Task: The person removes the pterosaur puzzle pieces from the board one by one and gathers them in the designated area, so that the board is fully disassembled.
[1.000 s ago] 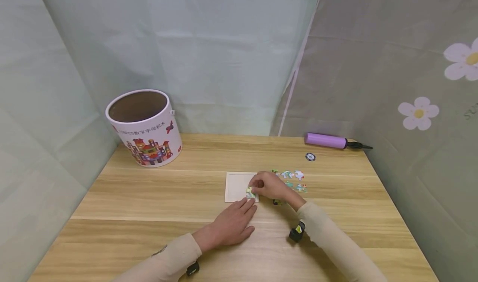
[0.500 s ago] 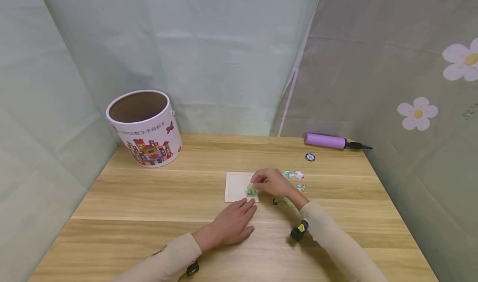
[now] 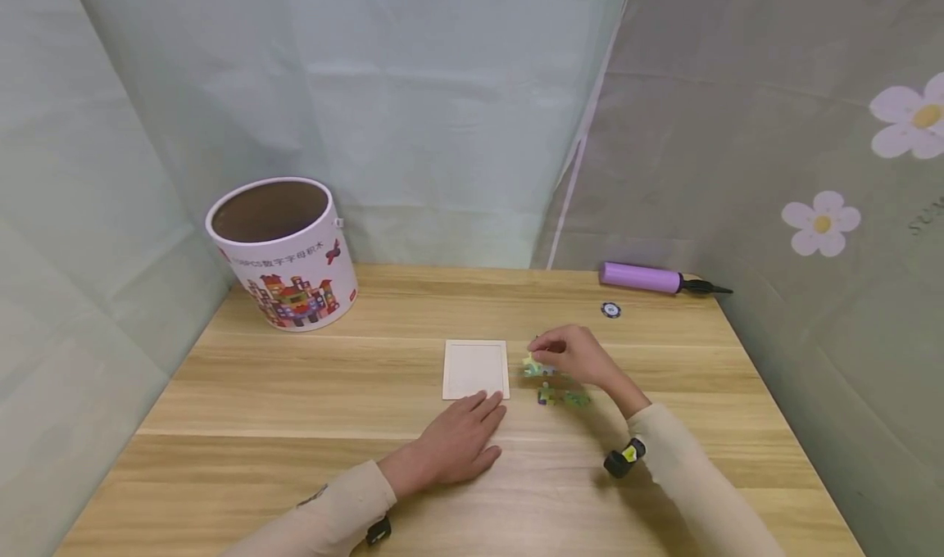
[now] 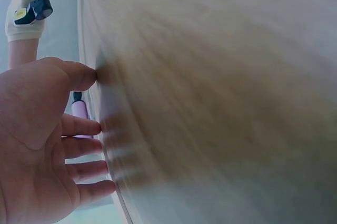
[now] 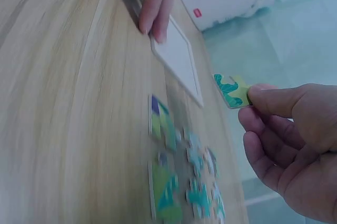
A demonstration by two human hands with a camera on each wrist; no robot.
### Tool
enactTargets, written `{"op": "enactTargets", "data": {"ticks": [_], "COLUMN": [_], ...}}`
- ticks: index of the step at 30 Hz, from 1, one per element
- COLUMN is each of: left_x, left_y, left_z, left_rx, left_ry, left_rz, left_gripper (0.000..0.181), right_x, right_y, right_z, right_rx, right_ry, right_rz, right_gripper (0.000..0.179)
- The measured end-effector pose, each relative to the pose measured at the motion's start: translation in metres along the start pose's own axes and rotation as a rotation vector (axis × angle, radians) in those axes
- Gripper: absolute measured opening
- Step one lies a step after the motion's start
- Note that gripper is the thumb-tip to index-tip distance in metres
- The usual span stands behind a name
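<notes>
Between the thumb and fingers of my right hand (image 3: 578,355) is a green jigsaw puzzle piece (image 5: 230,91), held up off the table. Below that hand, several loose puzzle pieces (image 5: 198,195) lie in rows on the wood; the hand hides part of them in the head view. My left hand (image 3: 459,440) lies with fingers stretched out, its fingertips resting on the near edge of a square white puzzle tray (image 3: 475,367). No piece lies inside the tray. In the left wrist view the left hand's fingers (image 4: 87,170) are straight and spread, holding nothing.
A white printed bucket (image 3: 283,254) stands at the back left of the wooden table (image 3: 295,401). At the back right lie a purple hand pump (image 3: 642,278) and a round dark-rimmed chip (image 3: 610,310). Cloth hangs behind.
My right hand has lifted the green puzzle piece out of the white tray and carried it right, over the loose pieces. The left hand has kept its place.
</notes>
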State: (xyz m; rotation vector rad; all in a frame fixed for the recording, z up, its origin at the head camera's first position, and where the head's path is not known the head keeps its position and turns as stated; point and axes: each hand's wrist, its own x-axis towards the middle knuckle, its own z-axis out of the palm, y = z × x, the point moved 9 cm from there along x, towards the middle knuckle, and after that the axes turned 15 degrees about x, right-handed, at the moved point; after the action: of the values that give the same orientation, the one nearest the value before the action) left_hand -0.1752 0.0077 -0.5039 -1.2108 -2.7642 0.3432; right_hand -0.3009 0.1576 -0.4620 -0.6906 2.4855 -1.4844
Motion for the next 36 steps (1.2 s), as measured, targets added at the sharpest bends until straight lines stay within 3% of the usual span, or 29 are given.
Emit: {"op": "enactTargets", "data": {"ticks": [20,36], "left_x": [0.001,0.001], "left_y": [0.000,-0.001], "left_z": [0.002,0.000], "left_rx": [-0.016,-0.023], "left_ry": [-0.012,0.002], "left_rz": [-0.005,-0.006], "left_gripper": [0.060,0.058], "right_x": [-0.066,-0.093], "right_y": [0.039,0.064], "right_z": [-0.061,-0.067], "right_rx": [-0.108,-0.130], "right_ry": [0.118,0.135], "right_rz": [0.074,0.179], "right_gripper": [0.012,0.011]}}
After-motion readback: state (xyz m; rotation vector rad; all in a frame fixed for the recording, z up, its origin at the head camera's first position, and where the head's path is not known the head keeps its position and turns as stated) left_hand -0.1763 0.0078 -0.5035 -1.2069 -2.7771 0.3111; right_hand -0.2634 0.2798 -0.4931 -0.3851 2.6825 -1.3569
